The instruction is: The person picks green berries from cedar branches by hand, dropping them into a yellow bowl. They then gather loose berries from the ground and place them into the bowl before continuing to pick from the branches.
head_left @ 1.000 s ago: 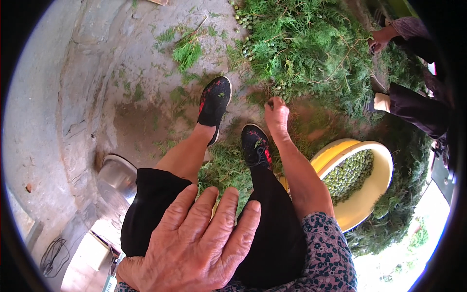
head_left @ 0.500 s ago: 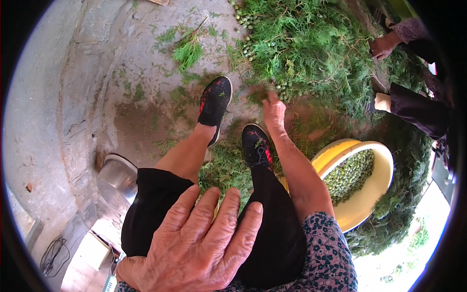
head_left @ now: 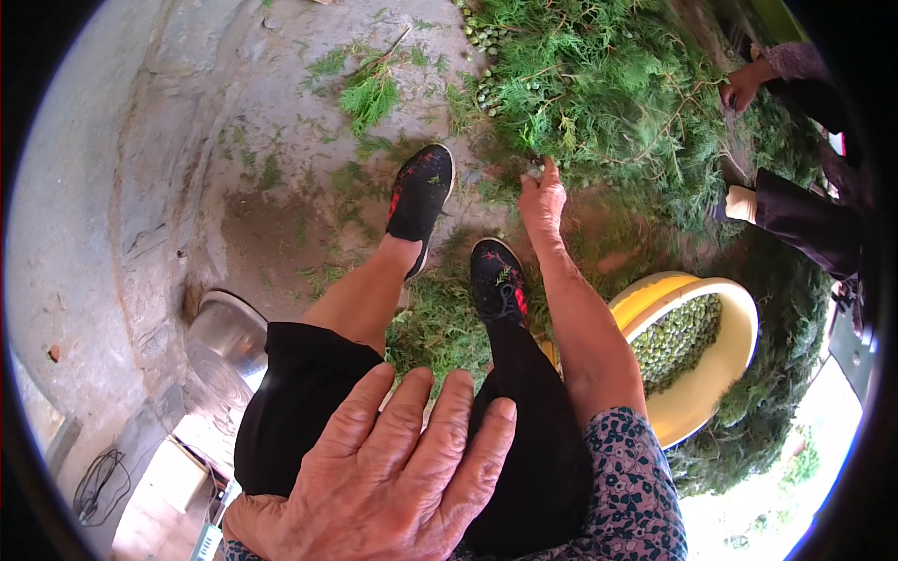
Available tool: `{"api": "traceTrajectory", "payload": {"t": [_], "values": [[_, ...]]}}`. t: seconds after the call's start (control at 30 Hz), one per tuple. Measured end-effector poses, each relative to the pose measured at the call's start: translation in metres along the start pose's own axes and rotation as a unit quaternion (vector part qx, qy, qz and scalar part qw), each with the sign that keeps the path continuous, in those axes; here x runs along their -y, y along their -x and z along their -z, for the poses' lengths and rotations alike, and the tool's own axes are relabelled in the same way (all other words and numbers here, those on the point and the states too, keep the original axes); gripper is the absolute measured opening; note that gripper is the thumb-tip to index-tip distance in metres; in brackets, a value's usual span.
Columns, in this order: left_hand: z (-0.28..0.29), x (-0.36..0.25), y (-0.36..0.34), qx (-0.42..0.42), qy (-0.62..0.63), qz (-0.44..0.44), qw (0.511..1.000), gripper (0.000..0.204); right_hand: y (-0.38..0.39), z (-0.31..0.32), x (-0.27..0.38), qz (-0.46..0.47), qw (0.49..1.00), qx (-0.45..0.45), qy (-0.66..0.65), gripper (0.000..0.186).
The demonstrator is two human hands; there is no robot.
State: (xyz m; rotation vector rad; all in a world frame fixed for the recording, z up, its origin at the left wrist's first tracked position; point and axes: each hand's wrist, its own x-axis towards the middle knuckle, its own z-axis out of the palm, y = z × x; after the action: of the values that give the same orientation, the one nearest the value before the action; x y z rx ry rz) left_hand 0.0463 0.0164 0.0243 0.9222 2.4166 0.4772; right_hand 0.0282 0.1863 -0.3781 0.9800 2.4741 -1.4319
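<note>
My left hand [head_left: 393,467] is large in the foreground, back up, fingers stretched and spread over my dark-trousered lap. It holds nothing that I can see. My right hand [head_left: 543,201] reaches forward past my right shoe to the near edge of a heap of green cypress branches [head_left: 599,103]. Its index finger points ahead and its thumb is bent toward it. Something small and pale green shows at these fingertips, too small to name surely. Several round green cypress cones [head_left: 488,89] lie along the heap's left edge.
Right of my leg a yellow basin [head_left: 692,411] holds many green cones, beside more greenery. Another person's hand [head_left: 744,86] is at the heap's far right. A loose sprig [head_left: 369,98] lies ahead on the floor. A metal basin [head_left: 229,332] stands by my left leg.
My right hand has shifted slightly right, and its fingers, blurred before, now show clearly at the heap's edge. My left hand stays spread over my lap.
</note>
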Motion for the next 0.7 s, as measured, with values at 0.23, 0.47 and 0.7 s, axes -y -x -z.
{"api": "traceTrajectory", "payload": {"t": [0.23, 0.47, 0.7], "values": [[0.003, -0.001, 0.0, 0.016, -0.003, 0.006, 1.0, 0.036, -0.013, 0.001, 0.017, 0.046, 0.993, -0.03, 0.103, 0.036], [0.007, 0.0, -0.003, 0.049, -0.018, -0.021, 0.998, 0.036, -0.013, 0.018, 0.02, 0.003, 0.999, 0.038, 0.027, 0.017], [-0.016, -0.003, 0.007, -0.11, -0.04, -0.044, 0.992, 0.045, 0.036, 0.058, 0.003, -0.171, 0.788, 0.213, -0.552, 0.016]]}}
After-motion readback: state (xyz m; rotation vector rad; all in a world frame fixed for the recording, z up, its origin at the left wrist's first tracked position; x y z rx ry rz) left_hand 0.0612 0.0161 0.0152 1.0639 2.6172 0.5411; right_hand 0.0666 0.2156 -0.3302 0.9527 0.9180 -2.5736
